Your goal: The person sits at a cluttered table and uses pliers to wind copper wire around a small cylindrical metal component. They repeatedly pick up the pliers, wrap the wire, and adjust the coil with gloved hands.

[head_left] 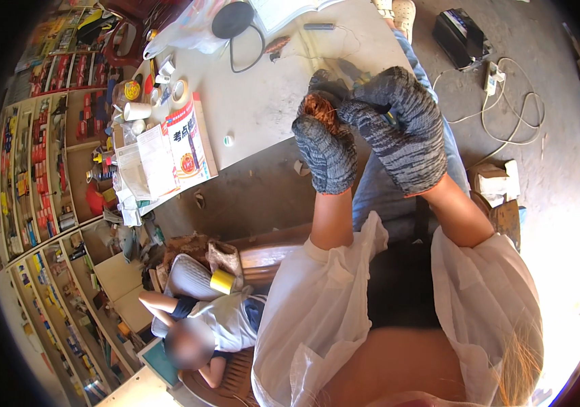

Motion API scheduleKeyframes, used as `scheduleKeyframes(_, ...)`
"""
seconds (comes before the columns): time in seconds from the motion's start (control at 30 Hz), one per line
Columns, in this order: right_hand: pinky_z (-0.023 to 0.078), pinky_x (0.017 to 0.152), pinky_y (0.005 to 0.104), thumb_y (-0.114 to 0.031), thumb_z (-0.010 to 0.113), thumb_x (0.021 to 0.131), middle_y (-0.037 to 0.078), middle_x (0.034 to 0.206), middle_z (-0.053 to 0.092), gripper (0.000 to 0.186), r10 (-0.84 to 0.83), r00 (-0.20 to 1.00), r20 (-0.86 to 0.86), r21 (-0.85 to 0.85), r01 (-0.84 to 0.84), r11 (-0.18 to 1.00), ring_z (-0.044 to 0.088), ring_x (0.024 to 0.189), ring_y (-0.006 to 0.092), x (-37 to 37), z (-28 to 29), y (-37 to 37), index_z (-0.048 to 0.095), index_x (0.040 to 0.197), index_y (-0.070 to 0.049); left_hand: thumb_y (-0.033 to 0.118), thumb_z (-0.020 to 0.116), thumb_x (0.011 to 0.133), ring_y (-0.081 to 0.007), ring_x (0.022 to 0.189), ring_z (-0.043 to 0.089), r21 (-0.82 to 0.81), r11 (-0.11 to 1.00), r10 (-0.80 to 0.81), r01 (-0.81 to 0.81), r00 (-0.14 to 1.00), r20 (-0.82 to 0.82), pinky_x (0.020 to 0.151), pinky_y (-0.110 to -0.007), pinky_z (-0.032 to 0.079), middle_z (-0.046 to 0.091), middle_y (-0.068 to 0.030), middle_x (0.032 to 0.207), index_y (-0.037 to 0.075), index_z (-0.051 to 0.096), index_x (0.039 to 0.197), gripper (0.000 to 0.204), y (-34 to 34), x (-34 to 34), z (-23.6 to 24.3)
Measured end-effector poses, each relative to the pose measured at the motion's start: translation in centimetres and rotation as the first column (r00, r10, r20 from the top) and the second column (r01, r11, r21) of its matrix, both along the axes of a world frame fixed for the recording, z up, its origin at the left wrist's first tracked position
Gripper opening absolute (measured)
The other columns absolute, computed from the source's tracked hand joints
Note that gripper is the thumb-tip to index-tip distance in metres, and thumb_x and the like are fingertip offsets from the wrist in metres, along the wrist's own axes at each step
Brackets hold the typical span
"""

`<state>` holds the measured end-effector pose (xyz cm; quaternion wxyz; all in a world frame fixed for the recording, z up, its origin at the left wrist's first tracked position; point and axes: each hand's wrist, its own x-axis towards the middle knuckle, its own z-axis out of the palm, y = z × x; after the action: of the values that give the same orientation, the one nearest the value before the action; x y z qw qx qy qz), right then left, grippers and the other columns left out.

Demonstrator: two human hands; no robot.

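Grey-and-black knitted gloves cover both my hands, which meet over the near right part of the table. My left hand [327, 146] is closed around a copper-coloured bundle [322, 112] that looks like tangled wire. Pressed close to it, the fingers of my right hand [402, 129] are bent and pinched together against the bundle's right side. A small dark piece with a yellow part [390, 117] peeks out at my right palm, mostly hidden by the glove. What the right fingertips grip cannot be made out.
The pale table [256, 102] carries a round black disc [232, 20], an open book [290, 12], tape rolls [179, 93] and a red-and-white booklet [188, 146]. A person [219, 322] reclines at lower left beside stocked shelves. A black box [461, 37] and a cable [524, 112] lie on the floor.
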<state>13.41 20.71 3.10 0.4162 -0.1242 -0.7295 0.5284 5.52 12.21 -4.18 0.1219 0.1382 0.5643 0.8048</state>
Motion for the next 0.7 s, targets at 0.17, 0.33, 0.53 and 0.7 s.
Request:
scheduleKeyframes(0.17,0.050,0.071,0.0263,-0.005,0.070,0.075,0.004,0.083,0.063,0.015,0.172,0.985,-0.011,-0.335,-0.166,0.927,0.060,0.079,0.0127,0.6,0.7,0.2,0.064,0.089,-0.002,0.057,0.043,0.089,-0.0193,0.096,0.056,0.131,0.978,-0.156,0.163,0.986,-0.063,0.084,-0.033,0.046,0.058,-0.0122,0.107,-0.005,0.053,0.114,0.068,-1.0,0.4,1.9)
scheduleKeyframes(0.33,0.049,0.074,0.0253,-0.005,0.070,0.076,0.004,0.085,0.065,0.019,0.383,0.922,0.063,-0.342,-0.340,0.876,0.060,0.080,0.0117,1.5,1.0,3.0,0.065,0.093,-0.003,0.048,0.065,0.077,-0.0222,0.091,0.058,-0.007,0.942,-0.330,0.335,0.925,-0.187,0.080,-0.034,0.048,0.060,-0.0138,0.103,-0.002,0.055,0.110,0.061,-2.2,0.3,3.3)
scheduleKeyframes(0.53,0.048,0.074,0.0250,-0.014,0.067,0.080,0.007,0.088,0.066,0.022,0.641,0.722,0.258,-0.393,-0.528,0.753,0.060,0.080,0.0105,1.8,2.1,5.7,0.066,0.099,-0.003,0.037,0.085,0.053,-0.0251,0.081,0.062,-0.690,0.721,-0.665,0.067,0.345,-0.662,0.070,-0.032,0.052,0.061,-0.0116,0.093,0.004,0.062,0.093,0.057,-3.3,-2.1,9.0)
scheduleKeyframes(0.7,0.048,0.070,0.0263,-0.022,0.066,0.081,0.010,0.080,0.064,0.023,0.432,0.743,0.512,-0.092,-0.453,0.887,0.060,0.074,0.0152,1.6,2.8,6.4,0.066,0.092,-0.002,0.033,0.084,0.055,-0.0257,0.077,0.062,-0.748,0.630,-0.723,-0.206,0.194,-0.663,0.067,-0.033,0.051,0.060,-0.0102,0.089,0.005,0.063,0.088,0.048,-2.6,-2.2,8.3)
